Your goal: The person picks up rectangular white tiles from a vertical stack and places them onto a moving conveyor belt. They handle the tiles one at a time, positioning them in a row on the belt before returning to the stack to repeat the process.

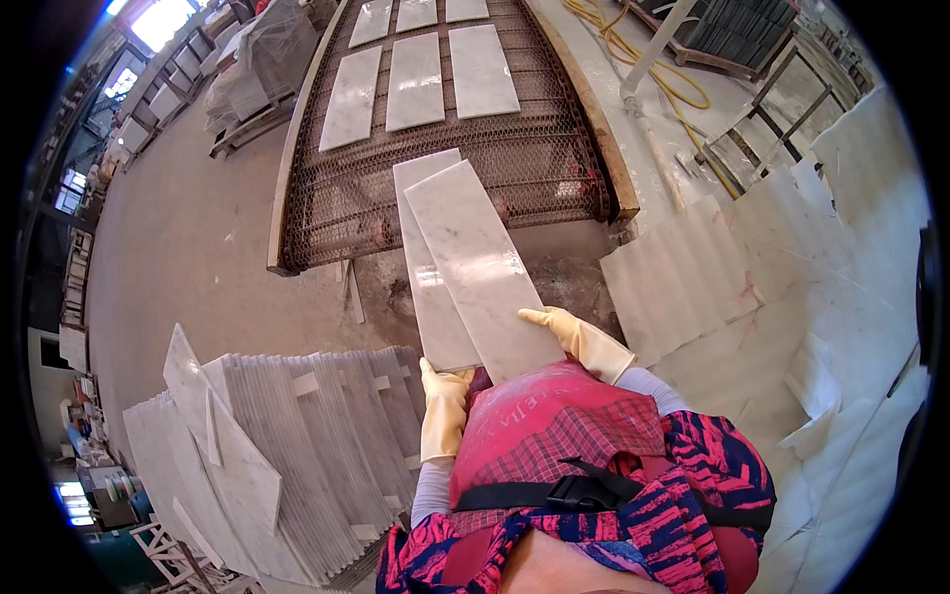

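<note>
Two long, polished white marble tiles with grey veining lie overlapped in front of my body. The upper tile (485, 267) is slanted across the lower tile (421, 238), and their far ends reach over the near end of a mesh conveyor (346, 193). My right hand (579, 342), in a cream rubber glove, grips the upper tile's right edge, its thumb on top and the other fingers hidden beneath. My left hand (445, 406), gloved alike, is closed at the near corner of the lower tile. The upper tile's near end meets my red apron (554, 426).
Several similar tiles (414, 79) lie in rows on the conveyor. A big stack of upright slabs (307, 436) stands at my left, loose pieces leaning on it. White sheets (683, 277) cover the right side. A yellow hose (683, 89) and metal frame (777, 129) stand farther right.
</note>
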Demonstrator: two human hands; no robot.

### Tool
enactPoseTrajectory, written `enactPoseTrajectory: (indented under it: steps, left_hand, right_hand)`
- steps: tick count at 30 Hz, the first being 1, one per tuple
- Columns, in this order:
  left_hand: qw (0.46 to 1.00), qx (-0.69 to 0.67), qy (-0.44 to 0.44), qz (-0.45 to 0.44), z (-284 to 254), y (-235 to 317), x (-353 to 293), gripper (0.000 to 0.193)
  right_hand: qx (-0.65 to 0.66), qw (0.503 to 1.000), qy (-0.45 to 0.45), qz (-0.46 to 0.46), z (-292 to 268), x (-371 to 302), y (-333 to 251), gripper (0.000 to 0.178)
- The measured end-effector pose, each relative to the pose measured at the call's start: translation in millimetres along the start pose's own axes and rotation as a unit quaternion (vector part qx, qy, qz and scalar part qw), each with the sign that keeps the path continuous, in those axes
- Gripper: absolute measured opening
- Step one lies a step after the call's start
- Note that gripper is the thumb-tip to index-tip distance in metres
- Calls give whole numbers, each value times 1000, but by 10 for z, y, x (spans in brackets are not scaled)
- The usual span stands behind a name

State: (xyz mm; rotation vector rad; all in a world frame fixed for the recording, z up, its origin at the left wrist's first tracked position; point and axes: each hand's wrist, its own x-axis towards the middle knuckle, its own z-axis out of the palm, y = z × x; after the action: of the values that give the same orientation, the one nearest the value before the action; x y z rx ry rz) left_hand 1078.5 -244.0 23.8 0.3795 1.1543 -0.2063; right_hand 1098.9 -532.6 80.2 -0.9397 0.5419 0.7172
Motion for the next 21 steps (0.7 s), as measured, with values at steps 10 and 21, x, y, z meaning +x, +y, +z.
enactPoseTrajectory:
  steps: [10, 21]
  left_hand:
    - [1000, -13, 3, 1, 34, 23, -38, 62]
    - [998, -4, -62, 1, 42, 53, -86, 62]
  right_hand:
    - [-5, 1000, 10, 0, 34, -350, 63, 47]
    - [-17, 999, 41, 19, 119, -390, 71, 45]
